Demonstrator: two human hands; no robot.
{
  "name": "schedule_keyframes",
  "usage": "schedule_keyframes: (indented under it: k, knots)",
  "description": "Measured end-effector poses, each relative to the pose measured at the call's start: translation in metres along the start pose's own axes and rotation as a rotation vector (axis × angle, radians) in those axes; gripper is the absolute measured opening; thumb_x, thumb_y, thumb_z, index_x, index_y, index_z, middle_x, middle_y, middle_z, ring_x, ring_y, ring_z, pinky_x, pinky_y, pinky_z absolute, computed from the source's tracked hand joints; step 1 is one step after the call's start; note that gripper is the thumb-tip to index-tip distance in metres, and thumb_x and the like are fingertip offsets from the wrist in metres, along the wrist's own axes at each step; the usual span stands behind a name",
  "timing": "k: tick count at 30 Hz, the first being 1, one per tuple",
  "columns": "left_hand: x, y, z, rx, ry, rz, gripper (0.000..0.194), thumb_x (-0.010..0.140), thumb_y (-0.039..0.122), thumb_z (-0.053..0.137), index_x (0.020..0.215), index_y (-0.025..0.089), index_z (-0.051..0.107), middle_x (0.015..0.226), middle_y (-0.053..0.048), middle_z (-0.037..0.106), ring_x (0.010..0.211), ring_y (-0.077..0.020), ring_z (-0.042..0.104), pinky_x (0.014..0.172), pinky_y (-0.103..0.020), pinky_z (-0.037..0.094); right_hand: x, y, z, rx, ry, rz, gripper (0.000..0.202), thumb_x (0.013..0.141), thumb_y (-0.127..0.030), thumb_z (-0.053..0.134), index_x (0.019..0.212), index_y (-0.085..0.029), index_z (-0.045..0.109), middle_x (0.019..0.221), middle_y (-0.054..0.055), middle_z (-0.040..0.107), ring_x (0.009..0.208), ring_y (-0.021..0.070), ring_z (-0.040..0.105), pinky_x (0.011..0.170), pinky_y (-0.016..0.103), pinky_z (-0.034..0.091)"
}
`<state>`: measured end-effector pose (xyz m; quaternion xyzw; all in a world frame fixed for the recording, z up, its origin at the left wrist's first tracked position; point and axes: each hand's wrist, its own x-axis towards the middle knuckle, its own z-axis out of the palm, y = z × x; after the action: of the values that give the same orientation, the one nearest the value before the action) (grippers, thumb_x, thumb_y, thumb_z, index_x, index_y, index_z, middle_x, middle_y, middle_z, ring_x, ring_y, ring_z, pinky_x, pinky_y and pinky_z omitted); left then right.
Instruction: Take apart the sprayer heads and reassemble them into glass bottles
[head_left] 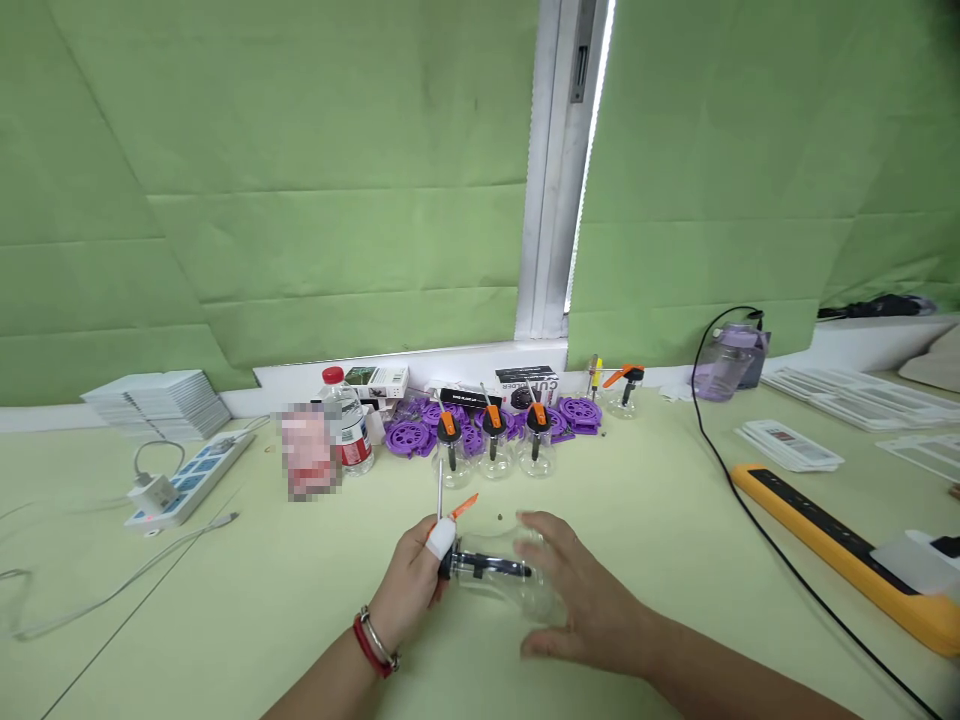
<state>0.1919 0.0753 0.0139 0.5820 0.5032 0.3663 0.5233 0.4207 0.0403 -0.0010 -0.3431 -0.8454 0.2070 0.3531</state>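
A clear glass bottle (495,570) lies sideways in front of me, its neck to the left and its wide base to the right. A black tube runs inside it, and an orange lever (466,506) and a thin metal spout (440,490) stick out at the neck. My left hand (420,565), with a white cover on one finger, is closed round the black top. Spread fingers curve about the base on my right hand (581,590); whether they touch the glass I cannot tell. Three similar upright bottles (494,455) stand beyond.
Purple plastic discs (411,437) lie behind the bottles, with another bottle (624,398) to their right. A red-capped water bottle (351,430) stands left. A white power strip (195,485), a yellow power strip (825,550) and a black cable (739,480) flank the work area.
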Motion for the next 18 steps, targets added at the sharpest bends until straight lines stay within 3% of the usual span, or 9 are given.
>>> schedule_keyframes:
  k: [3, 5, 7, 10, 14, 16, 18]
  knots:
    - [-0.001, 0.003, 0.004, -0.012, 0.105, 0.085, 0.036, 0.083, 0.052, 0.041, 0.066, 0.02, 0.039, 0.051, 0.007, 0.037, 0.041, -0.0082, 0.036, 0.039, -0.019, 0.029, -0.002, -0.005, 0.012, 0.476, 0.085, 0.541, 0.072, 0.084, -0.057, 0.041, 0.143, -0.025, 0.014, 0.135, 0.016, 0.036, 0.122, 0.0277, 0.042, 0.091, 0.044, 0.043]
    - [-0.004, 0.005, 0.007, 0.016, 0.156, 0.18, 0.034, 0.085, 0.048, 0.04, 0.065, 0.02, 0.037, 0.053, 0.006, 0.036, 0.047, -0.0086, 0.036, 0.044, -0.02, 0.03, 0.0, -0.01, 0.021, 0.676, 0.082, 0.745, 0.067, 0.084, -0.058, 0.04, 0.141, -0.027, 0.021, 0.127, 0.013, 0.044, 0.112, 0.0245, 0.051, 0.086, 0.04, 0.047]
    - [-0.008, 0.005, 0.009, 0.081, 0.171, 0.252, 0.032, 0.088, 0.044, 0.037, 0.067, 0.02, 0.039, 0.055, 0.005, 0.036, 0.05, -0.0094, 0.035, 0.047, -0.02, 0.03, 0.001, -0.015, 0.026, 0.686, 0.087, 0.774, 0.07, 0.077, -0.056, 0.055, 0.137, -0.027, 0.032, 0.123, 0.011, 0.048, 0.106, 0.0239, 0.053, 0.086, 0.038, 0.047]
    - [-0.014, 0.001, 0.01, 0.203, 0.093, 0.274, 0.026, 0.089, 0.042, 0.037, 0.075, 0.02, 0.043, 0.057, 0.005, 0.039, 0.051, -0.0099, 0.036, 0.048, -0.021, 0.029, 0.001, -0.017, 0.028, 0.518, 0.112, 0.681, 0.068, 0.072, -0.05, 0.063, 0.132, -0.025, 0.042, 0.127, 0.012, 0.045, 0.11, 0.0261, 0.049, 0.089, 0.039, 0.045]
    - [-0.016, -0.005, 0.008, 0.252, 0.04, 0.258, 0.029, 0.086, 0.043, 0.044, 0.07, 0.019, 0.041, 0.057, 0.005, 0.038, 0.052, -0.0092, 0.035, 0.05, -0.021, 0.03, -0.003, -0.015, 0.021, 0.326, 0.118, 0.513, 0.075, 0.065, -0.052, 0.07, 0.13, -0.026, 0.044, 0.141, 0.011, 0.03, 0.128, 0.0306, 0.029, 0.103, 0.043, 0.033]
    - [-0.015, -0.005, 0.007, 0.192, 0.081, 0.228, 0.031, 0.087, 0.044, 0.041, 0.069, 0.019, 0.04, 0.055, 0.006, 0.036, 0.05, -0.0088, 0.035, 0.048, -0.02, 0.03, -0.003, -0.015, 0.017, 0.456, 0.153, 0.548, 0.079, 0.066, -0.059, 0.065, 0.133, -0.026, 0.038, 0.139, 0.011, 0.031, 0.127, 0.0286, 0.032, 0.102, 0.042, 0.034]
    - [-0.014, -0.004, 0.007, 0.128, 0.089, 0.194, 0.032, 0.087, 0.046, 0.04, 0.069, 0.02, 0.041, 0.054, 0.006, 0.036, 0.047, -0.0082, 0.035, 0.045, -0.02, 0.03, -0.003, -0.017, 0.012, 0.724, 0.097, 0.698, 0.07, 0.076, -0.068, 0.045, 0.132, -0.026, 0.034, 0.126, 0.013, 0.043, 0.11, 0.0251, 0.051, 0.087, 0.041, 0.045]
